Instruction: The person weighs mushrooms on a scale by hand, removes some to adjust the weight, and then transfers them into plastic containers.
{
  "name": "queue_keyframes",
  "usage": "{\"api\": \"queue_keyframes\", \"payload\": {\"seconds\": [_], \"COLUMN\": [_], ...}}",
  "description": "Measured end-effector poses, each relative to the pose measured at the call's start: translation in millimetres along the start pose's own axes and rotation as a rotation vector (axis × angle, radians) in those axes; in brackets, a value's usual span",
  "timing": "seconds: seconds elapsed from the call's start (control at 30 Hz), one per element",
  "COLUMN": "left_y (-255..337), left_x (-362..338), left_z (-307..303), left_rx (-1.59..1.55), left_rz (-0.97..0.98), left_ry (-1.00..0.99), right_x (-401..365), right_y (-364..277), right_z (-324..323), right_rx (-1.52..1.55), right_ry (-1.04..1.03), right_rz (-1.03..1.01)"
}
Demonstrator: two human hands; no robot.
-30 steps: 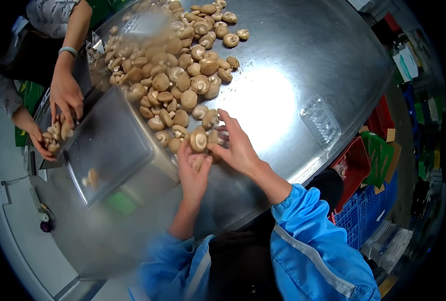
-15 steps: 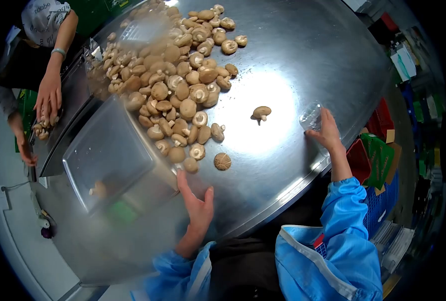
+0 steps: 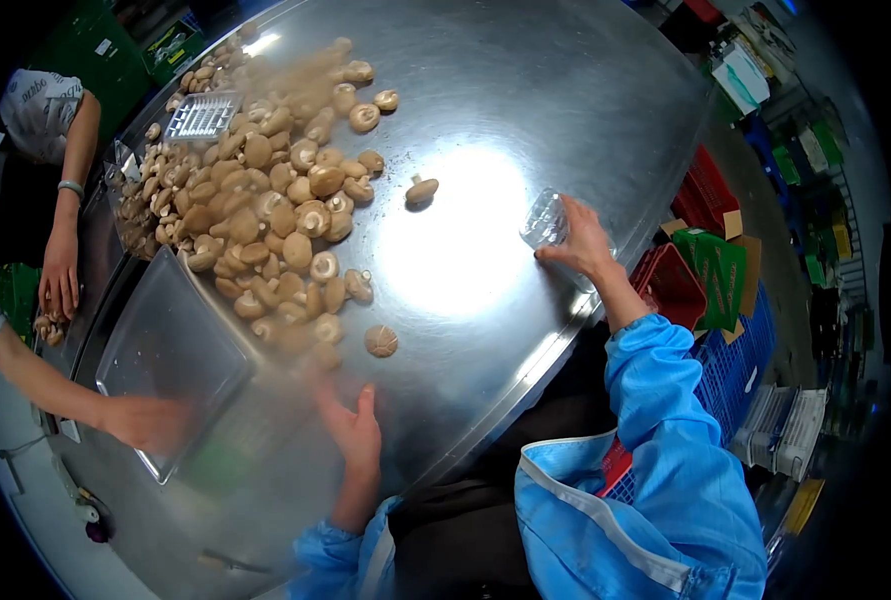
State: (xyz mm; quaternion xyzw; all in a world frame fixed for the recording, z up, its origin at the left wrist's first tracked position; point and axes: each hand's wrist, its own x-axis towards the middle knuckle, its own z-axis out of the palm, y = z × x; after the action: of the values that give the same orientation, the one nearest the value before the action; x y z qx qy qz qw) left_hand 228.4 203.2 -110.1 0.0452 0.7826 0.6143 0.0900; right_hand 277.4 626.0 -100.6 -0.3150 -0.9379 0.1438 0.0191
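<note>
My right hand [image 3: 582,240] grips the near side of a small clear plastic punnet [image 3: 543,220] on the steel table. My left hand [image 3: 355,428], fingers apart and holding nothing, is beside the near end of a large pile of brown shiitake mushrooms [image 3: 257,152]; part of it is blurred. A lone mushroom [image 3: 381,341] with a cracked cap lies just beyond my left hand. Another mushroom [image 3: 421,190] lies on its own between the pile and the punnet.
Left of my left hand is a large clear tray [image 3: 235,375]. A co-worker's blurred hand [image 3: 150,422] reaches over it, and their other hand [image 3: 59,275] is at some mushrooms. A white slotted tray [image 3: 201,117] rests on the pile. Red crates [image 3: 670,285] stand beyond the table's right edge.
The view has shifted, so the pile and table appear further left. The co-worker's nearer hand has moved right, over the large clear tray. My right hand stays at the punnet.
</note>
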Motion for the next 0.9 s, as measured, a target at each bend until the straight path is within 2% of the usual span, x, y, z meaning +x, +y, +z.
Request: {"api": "queue_keyframes", "payload": {"seconds": [0.3,0.47,0.57,0.77,0.87,0.9], "left_y": [7.0,-0.6,-8.3,-13.3,-13.1,-12.2], "left_x": [-0.4,0.5,4.7,14.1,17.1,17.4], "left_z": [-4.5,-0.6,0.8,2.1,4.5,5.6], "left_rx": [-0.015,-0.052,-0.025,0.006,0.004,-0.002], "left_rz": [-0.074,-0.036,-0.031,-0.080,-0.094,-0.098], "left_ry": [0.086,0.109,0.127,0.133,0.128,0.122], "right_x": [0.0,-5.5,-11.4,-19.9,-21.5,-19.1], "right_y": [-8.7,-18.4,-11.9,-27.3,-34.0,-29.4], "right_z": [-8.8,-14.5,-5.0,-7.6,-10.7,-3.0], "right_rx": [-0.003,-0.019,-0.036,-0.068,-0.079,-0.049], "right_ry": [0.012,0.029,0.138,0.120,0.204,0.159], "right_rz": [0.023,0.019,-0.072,-0.140,-0.218,-0.187]}}
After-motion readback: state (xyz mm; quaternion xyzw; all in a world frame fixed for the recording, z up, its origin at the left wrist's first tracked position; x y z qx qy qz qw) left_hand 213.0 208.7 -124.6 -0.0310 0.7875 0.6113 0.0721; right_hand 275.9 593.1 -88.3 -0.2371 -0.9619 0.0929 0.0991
